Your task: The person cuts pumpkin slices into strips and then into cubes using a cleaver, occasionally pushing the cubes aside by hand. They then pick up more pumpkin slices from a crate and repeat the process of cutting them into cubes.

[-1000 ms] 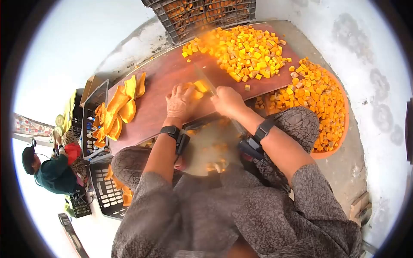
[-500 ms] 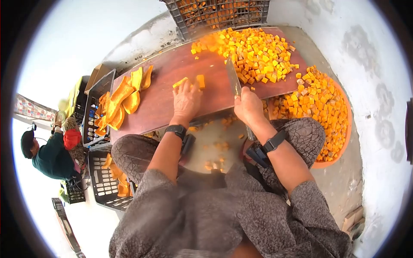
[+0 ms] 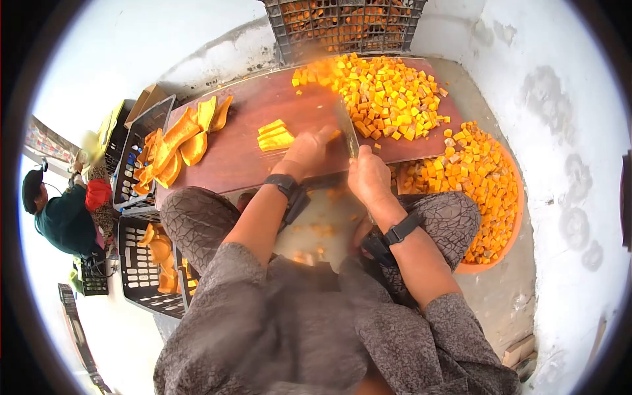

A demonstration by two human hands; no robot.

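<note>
Holding knife (image 3: 349, 133) in right fingers (image 3: 359, 168), orange piece (image 3: 336, 134) at left fingers (image 3: 321, 136)

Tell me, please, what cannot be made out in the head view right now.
In the head view:
Handle of the knife: mostly covered by the right hand.
Far end of the left hand: blurred, so what it touches is unclear.
Upper part of the far crate: cut off by the picture's top edge.
</note>
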